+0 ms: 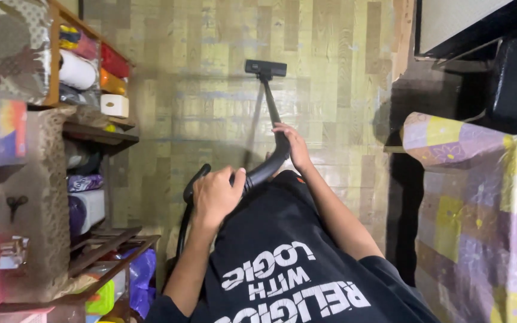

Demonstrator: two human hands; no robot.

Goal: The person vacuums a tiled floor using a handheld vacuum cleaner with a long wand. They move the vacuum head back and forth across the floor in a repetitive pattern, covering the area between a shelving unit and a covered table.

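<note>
Seen from the head camera: gripping the black vacuum wand [268,107] with both hands, left hand [215,194] wrapped closed around the curved handle near the hose [188,206], right hand [294,146] closed further up the tube, the floor nozzle [265,68] resting flat on the wooden-pattern floor [210,90] well ahead. Probably handling as stiff, smooth and rather light; holding at handle and mid-tube looking safest, between the shelves [100,134] and the covered furniture [480,197].

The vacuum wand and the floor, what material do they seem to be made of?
The vacuum wand looks like black plastic or coated metal: smooth, dark, thin and straight. The floor looks like sheet vinyl printed with a pale wood-plank pattern, judging by its slight sheen; real wood cannot be ruled out.
</note>
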